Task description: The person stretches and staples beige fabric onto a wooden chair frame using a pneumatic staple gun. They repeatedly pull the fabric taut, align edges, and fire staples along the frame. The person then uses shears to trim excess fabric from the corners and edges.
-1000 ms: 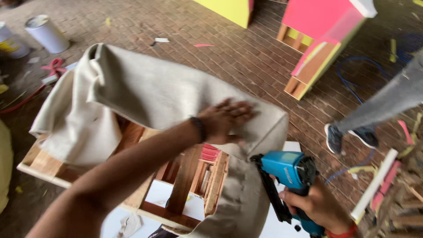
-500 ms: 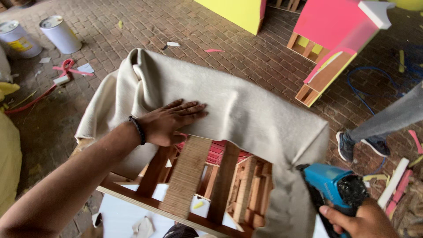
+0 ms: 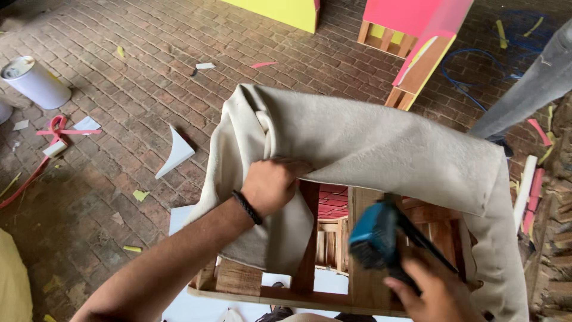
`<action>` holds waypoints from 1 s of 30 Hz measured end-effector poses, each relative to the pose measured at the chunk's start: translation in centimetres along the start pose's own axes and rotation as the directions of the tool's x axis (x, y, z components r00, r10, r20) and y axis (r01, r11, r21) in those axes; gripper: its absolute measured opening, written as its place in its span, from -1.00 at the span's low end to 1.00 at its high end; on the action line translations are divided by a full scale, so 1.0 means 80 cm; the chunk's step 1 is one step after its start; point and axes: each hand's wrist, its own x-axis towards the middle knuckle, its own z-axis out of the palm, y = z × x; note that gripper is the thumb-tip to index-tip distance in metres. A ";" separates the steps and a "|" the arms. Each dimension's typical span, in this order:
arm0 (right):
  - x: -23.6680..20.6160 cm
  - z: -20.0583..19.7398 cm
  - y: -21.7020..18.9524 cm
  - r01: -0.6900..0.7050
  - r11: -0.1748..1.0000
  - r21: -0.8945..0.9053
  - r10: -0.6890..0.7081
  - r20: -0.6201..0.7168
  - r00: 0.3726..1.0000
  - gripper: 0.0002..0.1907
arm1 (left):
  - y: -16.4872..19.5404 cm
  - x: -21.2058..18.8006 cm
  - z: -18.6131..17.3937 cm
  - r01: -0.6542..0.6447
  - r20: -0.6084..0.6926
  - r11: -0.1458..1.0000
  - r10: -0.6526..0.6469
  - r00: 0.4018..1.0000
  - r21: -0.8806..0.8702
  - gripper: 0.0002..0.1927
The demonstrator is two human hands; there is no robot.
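A beige fabric sheet drapes over a wooden frame that stands on the brick floor. My left hand, with a black band at the wrist, grips a bunched fold of the fabric at the frame's left upright. My right hand holds a blue staple gun, blurred, with its nose against a wooden slat of the frame just below the fabric's edge. Red brick floor shows through the frame's gaps.
A white paint can stands at the far left by red tape scraps. Pink and yellow wooden furniture sits at the back. Another person's grey trouser leg is at the right. White paper scraps litter the bricks.
My left hand went from lying flat on the fabric to gripping a fold of it. The staple gun rose from the lower right up to the frame's slat.
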 end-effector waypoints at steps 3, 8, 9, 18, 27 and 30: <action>-0.003 0.018 -0.012 0.008 0.999 -0.042 -0.002 0.120 0.993 -0.13 | 0.019 0.006 0.003 0.023 -0.048 0.997 -0.027 0.998 -0.074 -0.57; -0.006 0.033 -0.005 0.109 0.990 -0.085 -0.097 0.134 0.986 -0.14 | 0.029 0.002 -0.001 0.019 -0.073 0.997 -0.024 0.997 -0.078 -0.49; -0.006 0.034 -0.003 0.090 0.992 -0.090 -0.077 0.141 0.987 -0.14 | 0.030 0.002 -0.001 -0.026 -0.082 0.997 0.020 0.996 -0.076 -0.50; 0.017 0.018 -0.014 0.213 0.977 -0.020 -0.212 0.052 0.976 -0.22 | 0.019 0.018 -0.003 -0.094 -0.069 0.996 0.094 0.993 0.006 -0.54; 0.054 -0.009 -0.026 0.445 0.874 0.196 -0.486 0.331 0.809 -0.30 | 0.009 0.000 -0.046 -0.030 -0.197 0.997 0.043 0.979 0.069 -0.67; 0.066 -0.026 -0.037 0.416 0.901 0.120 -0.433 0.254 0.865 -0.38 | 0.021 0.005 -0.063 -0.095 -0.331 0.995 0.098 0.939 0.026 -0.74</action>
